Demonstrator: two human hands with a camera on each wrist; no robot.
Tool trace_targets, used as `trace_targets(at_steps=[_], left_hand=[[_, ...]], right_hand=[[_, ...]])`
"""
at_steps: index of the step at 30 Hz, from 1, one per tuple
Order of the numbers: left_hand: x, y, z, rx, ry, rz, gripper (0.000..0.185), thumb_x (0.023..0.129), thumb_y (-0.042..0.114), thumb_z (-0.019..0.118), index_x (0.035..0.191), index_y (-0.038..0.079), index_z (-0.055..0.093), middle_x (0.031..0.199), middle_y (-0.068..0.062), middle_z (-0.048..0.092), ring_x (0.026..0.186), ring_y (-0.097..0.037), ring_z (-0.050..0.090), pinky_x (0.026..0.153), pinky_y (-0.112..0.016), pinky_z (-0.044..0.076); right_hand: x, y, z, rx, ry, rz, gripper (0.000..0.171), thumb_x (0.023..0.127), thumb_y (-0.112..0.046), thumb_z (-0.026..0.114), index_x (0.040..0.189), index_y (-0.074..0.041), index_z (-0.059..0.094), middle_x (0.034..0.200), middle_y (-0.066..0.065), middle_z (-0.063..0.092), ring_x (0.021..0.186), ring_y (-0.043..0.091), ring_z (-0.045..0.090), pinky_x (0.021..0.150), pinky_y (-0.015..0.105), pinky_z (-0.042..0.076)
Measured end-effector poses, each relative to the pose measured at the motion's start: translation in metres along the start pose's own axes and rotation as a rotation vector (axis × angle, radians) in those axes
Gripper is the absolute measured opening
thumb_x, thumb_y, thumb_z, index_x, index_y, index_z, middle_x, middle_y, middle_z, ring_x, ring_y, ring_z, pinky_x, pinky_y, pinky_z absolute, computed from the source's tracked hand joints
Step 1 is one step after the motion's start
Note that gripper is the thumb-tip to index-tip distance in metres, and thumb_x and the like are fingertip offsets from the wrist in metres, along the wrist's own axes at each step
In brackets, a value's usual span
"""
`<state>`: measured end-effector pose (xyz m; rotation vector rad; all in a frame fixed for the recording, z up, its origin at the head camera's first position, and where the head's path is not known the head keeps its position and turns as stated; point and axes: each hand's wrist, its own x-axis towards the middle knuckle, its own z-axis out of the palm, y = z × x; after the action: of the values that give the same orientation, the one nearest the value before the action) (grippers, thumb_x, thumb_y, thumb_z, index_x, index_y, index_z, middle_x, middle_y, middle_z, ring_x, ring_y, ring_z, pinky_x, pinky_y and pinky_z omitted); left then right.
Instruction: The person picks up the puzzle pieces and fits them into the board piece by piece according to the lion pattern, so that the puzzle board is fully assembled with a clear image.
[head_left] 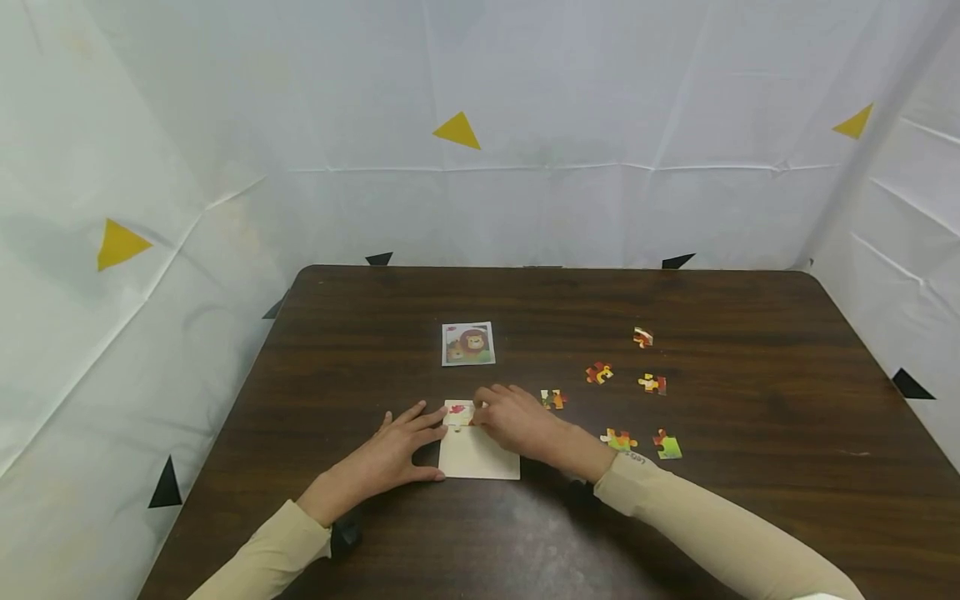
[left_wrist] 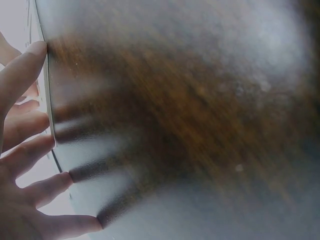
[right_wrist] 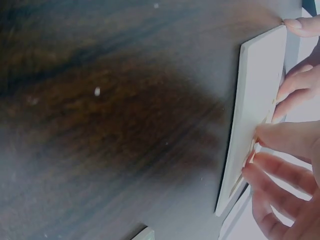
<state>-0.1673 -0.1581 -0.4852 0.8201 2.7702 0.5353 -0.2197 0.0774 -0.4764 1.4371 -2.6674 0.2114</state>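
Note:
A square cream puzzle board (head_left: 480, 458) lies flat in front of me, with a printed pink-and-white puzzle piece (head_left: 457, 414) in its upper left corner. My left hand (head_left: 390, 454) has its fingers spread, thumb and fingertips against the board's left edge. At the board's top, beside that corner piece, my right hand (head_left: 525, 425) pinches another puzzle piece (right_wrist: 251, 154) between thumb and fingers; the hand hides most of it in the head view. In the left wrist view the thumb (left_wrist: 35, 55) touches the board's edge.
Beyond the board lies a lion picture card (head_left: 452, 357). Several loose puzzle pieces are scattered to the right, among them an orange one (head_left: 553, 399), a red-yellow one (head_left: 599, 372) and a green one (head_left: 669, 447). The dark wooden table (head_left: 360, 333) meets white sheeting behind.

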Motion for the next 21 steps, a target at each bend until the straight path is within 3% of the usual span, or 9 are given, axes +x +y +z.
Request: trace_targets(at_steps=[8, 21], left_hand=[[0.0, -0.001, 0.002, 0.009, -0.009, -0.007, 0.068, 0.079, 0.046, 0.074, 0.134, 0.01, 0.056, 0.152, -0.006, 0.037, 0.142, -0.037, 0.025, 0.098, -0.074, 0.024], [0.001, 0.0, 0.0, 0.005, -0.021, -0.02, 0.067, 0.08, 0.045, 0.074, 0.135, 0.01, 0.056, 0.152, -0.006, 0.037, 0.142, -0.037, 0.025, 0.099, -0.073, 0.023]], right_hand=[[-0.001, 0.003, -0.004, 0.12, -0.039, 0.034, 0.009, 0.086, -0.01, 0.071, 0.093, -0.015, 0.074, 0.103, 0.0, 0.063, 0.09, 0.017, 0.059, 0.069, 0.035, 0.051], [0.004, -0.001, -0.012, 0.111, -0.053, 0.032, 0.01, 0.09, -0.012, 0.067, 0.097, -0.014, 0.074, 0.096, -0.001, 0.064, 0.083, 0.014, 0.06, 0.067, 0.031, 0.052]])
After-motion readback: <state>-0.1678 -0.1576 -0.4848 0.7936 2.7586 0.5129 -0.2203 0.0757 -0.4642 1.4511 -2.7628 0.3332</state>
